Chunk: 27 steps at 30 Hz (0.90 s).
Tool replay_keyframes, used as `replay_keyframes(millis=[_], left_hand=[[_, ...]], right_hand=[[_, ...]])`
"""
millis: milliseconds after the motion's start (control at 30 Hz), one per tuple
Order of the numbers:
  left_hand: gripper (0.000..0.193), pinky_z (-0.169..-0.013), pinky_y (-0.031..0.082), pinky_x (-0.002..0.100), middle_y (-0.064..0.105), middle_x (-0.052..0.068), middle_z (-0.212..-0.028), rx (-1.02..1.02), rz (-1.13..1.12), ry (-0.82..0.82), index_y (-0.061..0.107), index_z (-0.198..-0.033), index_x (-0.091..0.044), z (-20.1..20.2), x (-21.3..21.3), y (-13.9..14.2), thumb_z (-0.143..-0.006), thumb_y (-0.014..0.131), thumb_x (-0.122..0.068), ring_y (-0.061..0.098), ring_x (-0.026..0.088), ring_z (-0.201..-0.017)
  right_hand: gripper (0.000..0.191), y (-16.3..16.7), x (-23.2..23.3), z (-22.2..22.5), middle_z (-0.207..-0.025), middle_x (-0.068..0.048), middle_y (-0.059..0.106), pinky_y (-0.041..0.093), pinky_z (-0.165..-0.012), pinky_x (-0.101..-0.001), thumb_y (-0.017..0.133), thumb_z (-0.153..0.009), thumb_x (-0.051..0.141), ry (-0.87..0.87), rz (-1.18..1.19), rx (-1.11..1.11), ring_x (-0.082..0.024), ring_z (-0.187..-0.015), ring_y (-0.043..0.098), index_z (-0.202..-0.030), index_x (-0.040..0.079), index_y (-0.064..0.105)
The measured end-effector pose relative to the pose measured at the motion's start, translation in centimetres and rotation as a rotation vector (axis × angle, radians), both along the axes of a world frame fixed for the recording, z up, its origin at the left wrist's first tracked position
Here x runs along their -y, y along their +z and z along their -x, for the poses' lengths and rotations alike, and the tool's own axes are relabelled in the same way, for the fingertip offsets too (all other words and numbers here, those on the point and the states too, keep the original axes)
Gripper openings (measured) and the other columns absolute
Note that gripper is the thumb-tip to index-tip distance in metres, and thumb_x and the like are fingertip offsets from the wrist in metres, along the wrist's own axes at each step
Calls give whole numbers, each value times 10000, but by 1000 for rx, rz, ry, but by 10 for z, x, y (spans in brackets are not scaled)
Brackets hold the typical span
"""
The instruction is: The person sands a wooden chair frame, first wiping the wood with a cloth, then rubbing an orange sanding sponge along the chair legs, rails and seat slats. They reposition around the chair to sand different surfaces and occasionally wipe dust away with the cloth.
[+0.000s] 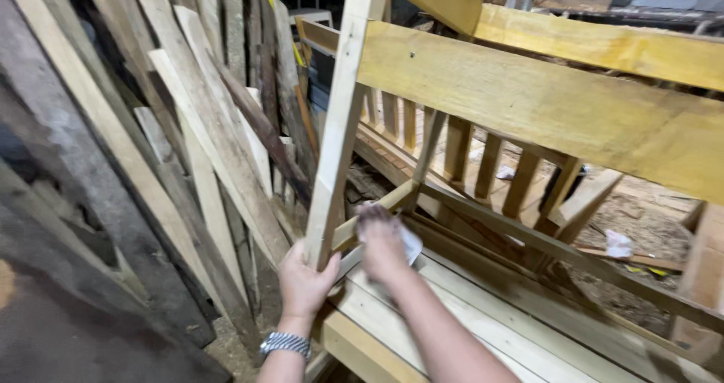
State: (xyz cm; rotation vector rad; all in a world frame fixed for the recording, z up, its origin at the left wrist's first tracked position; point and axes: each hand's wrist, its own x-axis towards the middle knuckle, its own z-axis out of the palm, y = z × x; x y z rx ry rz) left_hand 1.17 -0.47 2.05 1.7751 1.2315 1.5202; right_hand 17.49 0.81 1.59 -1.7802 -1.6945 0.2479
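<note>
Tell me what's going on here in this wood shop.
A person is working on an unfinished wooden bench frame. The left hand, with a wristwatch on the wrist, grips the base of a pale upright post. The right hand presses a pale sheet, possibly sandpaper, against the frame where an angled brace meets it; that hand is blurred. Loose planks lean in a stack on the left.

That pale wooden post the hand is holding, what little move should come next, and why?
Probably a short rub along the post with the pale sheet under the right hand. That hand looks blurred and rests at the joint, while the left hand steadies the post's lower end.
</note>
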Motion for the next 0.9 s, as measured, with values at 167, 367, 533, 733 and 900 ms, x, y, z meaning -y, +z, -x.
replay_keyframes(millis=[167, 367, 533, 733, 900], left_hand=[[260, -714, 579, 363, 740, 131, -842, -22, 4, 35, 649, -886, -40, 0, 3, 2, -750, 810, -193, 743, 244, -775], [298, -719, 582, 375, 737, 130, -846, -22, 14, 8, 629, -893, -39, 0, 2, 1, -717, 809, -200, 741, 249, -781], [285, -707, 579, 375, 739, 114, -857, -20, -16, -4, 644, -912, -46, 3, -2, -5, -752, 785, -236, 737, 238, -776], [302, -722, 561, 371, 728, 107, -845, 47, -26, -43, 651, -937, -43, 6, -5, -12, -899, 697, -340, 707, 230, -780], [330, -697, 560, 350, 704, 100, -819, 11, 5, -4, 638, -887, -46, 3, -5, -13, -909, 692, -372, 696, 204, -757]], right_hand=[[602, -3, 34, 32, -1506, -202, 451, 147, -1283, -479, 465, -795, -131, 174, 71, 143, -325, -1505, 331, -1379, 15, 491], [922, 18, -1, -16, -1597, -219, 343, 117, -1168, -561, 556, -660, -154, 78, -114, 185, -381, -1514, 238, -1538, 33, 348], [665, 7, 26, 21, -1458, -227, 453, 341, -1215, -443, 487, -788, -160, 31, 213, 21, -362, -1416, 395, -1418, 49, 445], [650, 23, 31, 15, -1454, -202, 481, 353, -1175, -471, 540, -793, -133, -2, 283, 45, -356, -1403, 474, -1413, 47, 467], [717, 29, 30, -37, -1562, -177, 415, 272, -1216, -452, 584, -794, -108, -13, 84, 50, -344, -1432, 422, -1477, 40, 426]])
